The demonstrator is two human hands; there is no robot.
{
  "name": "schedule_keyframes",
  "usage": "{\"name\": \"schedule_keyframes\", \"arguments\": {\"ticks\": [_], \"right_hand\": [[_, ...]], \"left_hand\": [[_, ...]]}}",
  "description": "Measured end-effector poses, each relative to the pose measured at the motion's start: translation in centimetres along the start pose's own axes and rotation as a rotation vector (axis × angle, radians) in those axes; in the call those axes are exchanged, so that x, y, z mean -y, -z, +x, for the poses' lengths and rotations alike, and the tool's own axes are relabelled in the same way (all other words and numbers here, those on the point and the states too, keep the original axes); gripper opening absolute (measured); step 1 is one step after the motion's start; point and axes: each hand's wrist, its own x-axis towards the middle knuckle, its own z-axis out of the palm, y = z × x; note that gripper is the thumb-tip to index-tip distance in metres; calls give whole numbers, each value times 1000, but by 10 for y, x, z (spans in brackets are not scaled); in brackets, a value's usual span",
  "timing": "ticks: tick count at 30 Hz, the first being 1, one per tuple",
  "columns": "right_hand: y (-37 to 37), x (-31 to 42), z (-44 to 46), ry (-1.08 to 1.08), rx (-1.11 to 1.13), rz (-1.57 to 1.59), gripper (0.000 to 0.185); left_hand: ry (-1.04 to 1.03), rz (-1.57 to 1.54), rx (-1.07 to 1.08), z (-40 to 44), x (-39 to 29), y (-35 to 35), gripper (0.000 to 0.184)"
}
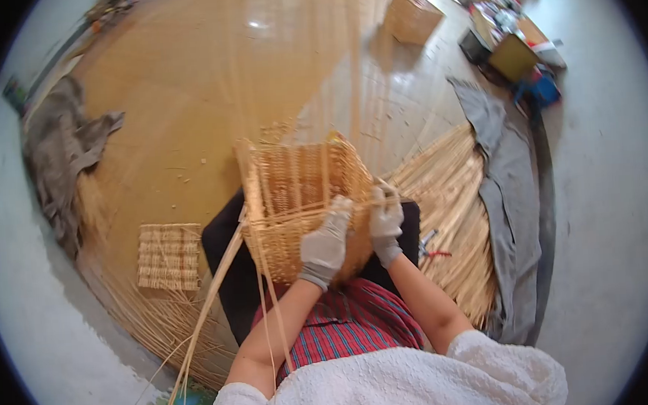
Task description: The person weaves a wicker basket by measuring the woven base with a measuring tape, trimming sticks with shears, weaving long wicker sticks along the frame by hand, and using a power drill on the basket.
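Flanking the basket [285,242] lie mat [169,258] and straw [455,228].

Tall strands [354,67] blur off the top edge, and the right fingers [388,201] seem smeared too.

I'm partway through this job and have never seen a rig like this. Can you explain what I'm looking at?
There's no machine here: one person is working, and the single picture comes from a camera on their head, looking forward and down. The left hand and right hand, both in pale gloves, are at the near rim of an unfinished woven basket; blur hides their exact grip. Long strands rise from it. On the floor, a woven panel lies to the left, and a spread of straw-coloured strips to the right, with a red-handled tool by them.
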Motion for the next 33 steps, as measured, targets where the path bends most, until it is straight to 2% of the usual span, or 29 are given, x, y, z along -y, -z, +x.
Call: {"name": "schedule_keyframes", "arguments": {"ticks": [1, 3, 4, 5, 6, 7, 8, 9, 10, 11, 12, 13, 14, 15, 17, 18, 20, 21, 23, 24, 27, 29, 30, 31, 33], "right_hand": [[5, 6, 0, -54, 48, 28, 24], [19, -3, -1, -33, 163, 104, 29], [26, 8, -5, -65, 151, 45, 31], [29, 20, -15, -64, 178, 38, 31], [27, 41, -33, -6, 94, 11, 29], [22, 56, -52, 54, 4, -10, 29], [18, 63, -69, 81, 65, 12, 31], [14, 67, -85, 118, 126, 37, 33], [8, 70, -97, 118, 339, 98, 31], [6, 75, -103, 232, 549, -19, 27], [-4, 104, -105, 346, 756, -141, 24], [-16, 117, -111, 411, 799, -101, 20], [-27, 126, -116, 359, 948, -45, 20], [-42, 133, -121, 386, 1009, -108, 22], [-58, 168, -121, 438, 1181, -312, 27], [-69, 167, -126, 439, 1177, -304, 27], [-86, 158, -137, 702, 962, -230, 29], [-90, 160, -134, 697, 961, -233, 29], [-96, 164, -127, 831, 1075, -260, 30], [-103, 157, -124, 923, 1016, -263, 30], [-111, 145, -103, 865, 1075, -311, 31], [-116, 133, -105, 879, 974, -267, 27], [-118, 134, -105, 893, 979, -315, 25], [-121, 133, -104, 905, 992, -361, 24], [-118, 136, -104, 880, 1008, -378, 21]], "left_hand": [[32, 23, -42, -5, -2, 14, 51], [30, -513, -133, -21, -8, 29, 36], [58, -516, -158, -41, -1, 29, 36], [218, -663, -273, -65, 14, 30, 30], [375, -806, -377, -84, 27, 32, 24], [655, -1071, -587, -89, 36, 37, 15], [734, -758, -727, -90, 48, 48, 14], [640, -962, -865, -82, 46, 79, 11], [576, -813, -834, -82, 60, 84, 11], [515, -665, -794, -85, 71, 86, 11], [515, -665, -797, -85, 72, 84, 11], [514, -595, -803, -84, 73, 82, 11], [507, -523, -814, -81, 75, 83, 12], [420, -380, -731, -88, 73, 85, 12], [462, -745, -862, -97, 77, 50, 11], [566, -1166, -863, -103, 81, 43, 19], [547, -1150, -819, -106, 80, 47, 20], [527, -1143, -778, -106, 78, 51, 21], [492, -1130, -687, -106, 74, 60, 22], [464, -1123, -643, -101, 75, 66, 23], [355, -1099, -503, -75, 84, 85, 26], [276, -1062, -410, -58, 101, 98, 28], [375, -1387, -291, -51, 107, 102, 36], [380, -1379, -288, -49, 108, 102, 36], [670, -1683, -362, -46, 100, 108, 39]]}}
